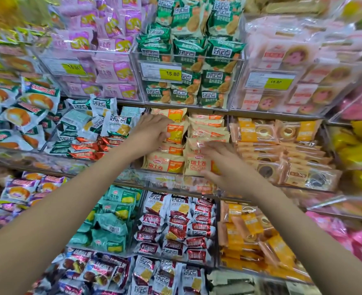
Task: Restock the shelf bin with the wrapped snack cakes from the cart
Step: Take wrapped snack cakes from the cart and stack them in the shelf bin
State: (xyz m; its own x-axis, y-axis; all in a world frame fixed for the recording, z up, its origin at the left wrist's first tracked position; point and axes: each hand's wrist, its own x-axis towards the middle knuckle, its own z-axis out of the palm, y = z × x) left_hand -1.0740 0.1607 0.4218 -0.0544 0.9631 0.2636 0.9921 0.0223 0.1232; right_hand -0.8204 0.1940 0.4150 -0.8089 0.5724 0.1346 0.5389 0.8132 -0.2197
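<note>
Both arms reached up from the bottom corners of the frame into one clear acrylic shelf bin [171, 174] at the centre of the frame, the bin that held the orange-and-cream wrapped Swiss roll cakes [165, 163]. The cakes lay stacked in two rough columns, labels facing out along the front row, and seemingly this was the bin being restocked; the cart was out of view.

The left hand [154, 129] sat just above centre-left, laid over the upper part of the left column. Its fingers curved over a pack with an orange panel [175, 132] and the thumb lay along the pack's lower edge, so it appeared to grip that pack lightly, probably to seat it on the pile or square it up with its neighbours.

The right hand [224, 165] was lower, just right of centre and blurred by motion. Its fingers were spread and nearly straight, lying flat against the front of the right column at the cream pack printed in red [197, 167], with nothing closed inside it. By the look of it, the flat palm was steadying or pushing the stack back so the packs would not slide over the bin's low front wall.

Neighbouring bins held green, pink and ring-cake packs, and yellow price tags [170, 73] hung on the row above.
</note>
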